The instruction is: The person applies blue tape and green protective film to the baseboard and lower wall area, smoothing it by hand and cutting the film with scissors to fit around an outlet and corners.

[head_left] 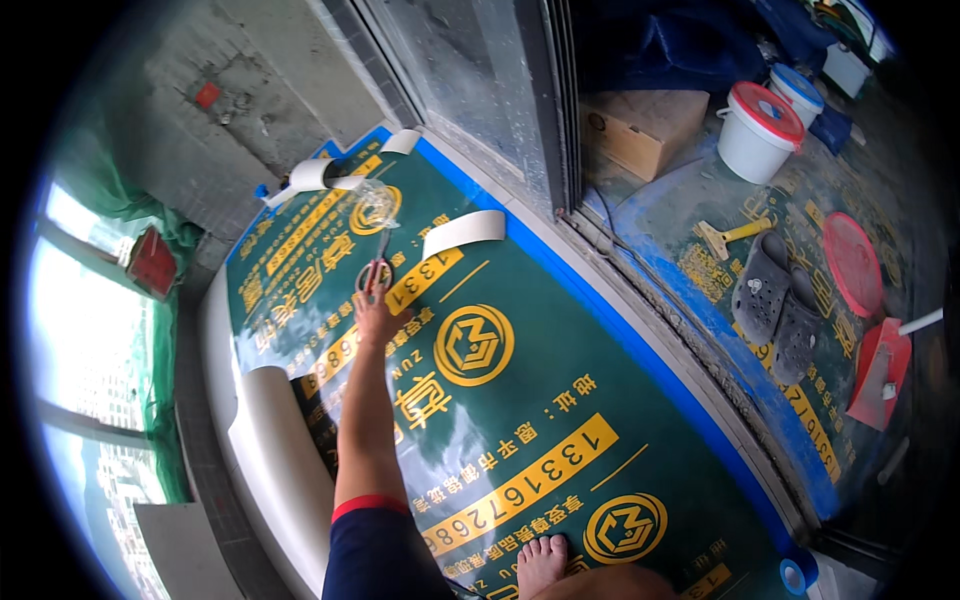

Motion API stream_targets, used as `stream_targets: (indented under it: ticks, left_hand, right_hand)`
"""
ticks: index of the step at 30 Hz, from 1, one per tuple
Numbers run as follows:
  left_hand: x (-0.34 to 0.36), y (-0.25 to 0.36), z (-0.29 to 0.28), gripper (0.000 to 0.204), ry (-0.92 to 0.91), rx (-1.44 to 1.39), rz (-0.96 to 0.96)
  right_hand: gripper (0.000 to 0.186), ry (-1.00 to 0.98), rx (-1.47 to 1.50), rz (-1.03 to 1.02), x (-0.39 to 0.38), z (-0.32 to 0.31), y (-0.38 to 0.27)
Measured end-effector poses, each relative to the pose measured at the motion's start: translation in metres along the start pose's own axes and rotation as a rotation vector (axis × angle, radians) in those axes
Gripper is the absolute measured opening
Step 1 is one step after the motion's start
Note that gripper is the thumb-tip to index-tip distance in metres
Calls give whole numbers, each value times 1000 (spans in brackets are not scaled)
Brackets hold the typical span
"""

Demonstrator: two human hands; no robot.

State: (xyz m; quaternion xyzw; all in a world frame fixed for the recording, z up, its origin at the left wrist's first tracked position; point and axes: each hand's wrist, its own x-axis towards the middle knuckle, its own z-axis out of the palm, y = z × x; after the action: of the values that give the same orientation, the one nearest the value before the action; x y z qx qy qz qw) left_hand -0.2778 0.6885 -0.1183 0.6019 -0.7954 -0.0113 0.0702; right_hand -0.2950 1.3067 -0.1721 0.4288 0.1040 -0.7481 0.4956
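My left hand [375, 305] reaches forward over the green printed floor sheeting [590, 360], its fingers closed on the red-handled scissors [376, 270], whose blades point away from me. Crumpled clear plastic [378, 205] lies just beyond them. Curved white offcuts [463, 232] lie to their right and farther back. A large curled piece of the sheeting [275, 460], white side up, is beside my left forearm. My right hand is not in view. My bare foot [542, 565] rests on the sheeting.
A blue tape roll [798, 572] is at lower right. Past the door frame [565, 130] are buckets [760, 135], a cardboard box [640, 130], a yellow-handled scraper [740, 230], clogs [760, 290] and a red dustpan [878, 375]. A window [90, 300] with green netting is left.
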Motion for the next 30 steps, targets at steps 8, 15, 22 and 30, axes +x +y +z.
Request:
stream_targets:
  ticks: [8,15,22,30]
  left_hand:
    - [60,-84,56,132,-99,-816,368]
    - [-45,-63,28,65,-18,316,169]
    - [-231,159,-41,40,-251,171,520]
    - [-316,403,-246,31,-727,217,855]
  right_hand:
    - [43,-57,-64,-3,33,1,-20]
    - [37,174,-1289,-227,-49,58,-173]
    - [31,1090,-1548,-461,-357,-180,-270]
    - [44,1909,-590,-1084,-492,-410,-210]
